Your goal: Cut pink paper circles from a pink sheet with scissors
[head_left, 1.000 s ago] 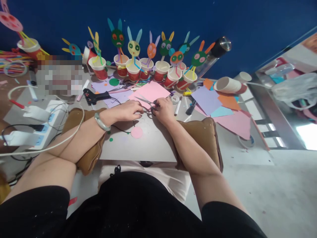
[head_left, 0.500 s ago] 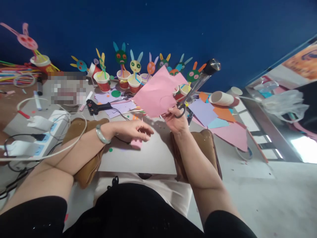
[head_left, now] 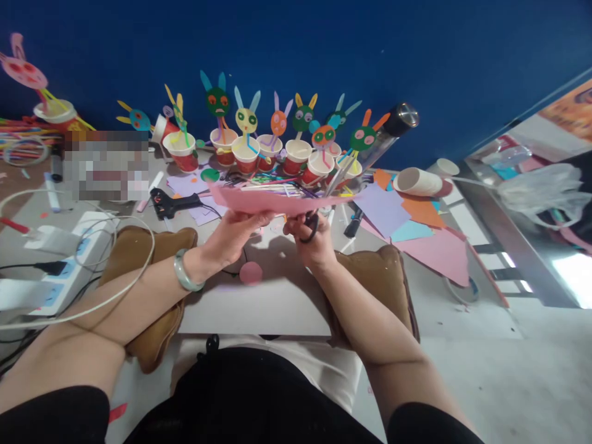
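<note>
A sheet of pink paper (head_left: 268, 200) is seen nearly edge-on above the table. My left hand (head_left: 231, 237) grips its lower left edge, thumb on the near side. My right hand (head_left: 314, 239) is closed around the black-handled scissors (head_left: 311, 227) at the right part of the sheet; the blades are mostly hidden or blurred there. A pink paper circle (head_left: 250, 273) lies on the table (head_left: 259, 308) below my hands. Behind the sheet stand several red and white cups (head_left: 246, 161) with paper rabbit faces (head_left: 246, 120) on coloured stems.
A black glue gun (head_left: 173, 202) lies left of my hands, a power strip (head_left: 76, 262) further left. Brown cushions (head_left: 377, 277) lie under both forearms. Coloured sheets (head_left: 382, 206), paper cups (head_left: 419, 182) and a clear bottle with a dark cap (head_left: 395, 126) are at the right.
My left hand has risen from the table and taken hold of the pink sheet. The sheet has tipped from facing me to nearly edge-on and moved lower. A pink circle now shows on the table.
</note>
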The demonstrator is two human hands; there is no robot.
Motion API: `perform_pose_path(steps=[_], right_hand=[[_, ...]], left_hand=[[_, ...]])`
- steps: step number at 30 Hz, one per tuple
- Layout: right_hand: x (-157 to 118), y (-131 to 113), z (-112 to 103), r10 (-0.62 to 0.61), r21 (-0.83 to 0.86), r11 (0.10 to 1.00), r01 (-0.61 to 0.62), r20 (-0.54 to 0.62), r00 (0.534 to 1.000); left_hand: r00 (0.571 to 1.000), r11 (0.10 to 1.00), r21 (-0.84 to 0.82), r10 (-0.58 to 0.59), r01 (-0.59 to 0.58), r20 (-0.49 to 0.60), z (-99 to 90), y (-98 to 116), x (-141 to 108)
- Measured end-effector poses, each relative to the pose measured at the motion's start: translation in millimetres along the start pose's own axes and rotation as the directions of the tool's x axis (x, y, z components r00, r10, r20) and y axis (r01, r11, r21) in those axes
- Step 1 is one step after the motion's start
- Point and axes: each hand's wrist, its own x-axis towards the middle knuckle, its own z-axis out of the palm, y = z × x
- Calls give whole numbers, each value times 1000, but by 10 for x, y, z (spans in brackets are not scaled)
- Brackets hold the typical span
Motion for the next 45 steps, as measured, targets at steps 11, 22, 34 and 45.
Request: perform_pose_path(steps=[11,22,34,45], right_hand=[[107,-43,-46,8,38,999,1,-243,970],[85,52,-101,-122,-164,983,80,-258,958],[-42,-110,-99,-243,-501,810,305,186,952],[-92,-85,-15,178,-599,791,124,420,890]], left_hand=[[985,1000,10,18,-16,-169,-149,84,205],[994,963,254,103,-90,-35,-129,6,98],[922,978,-19,189,-207,-339,-169,121,227],[953,989,-101,74,-107,-293,-49,80,67]])
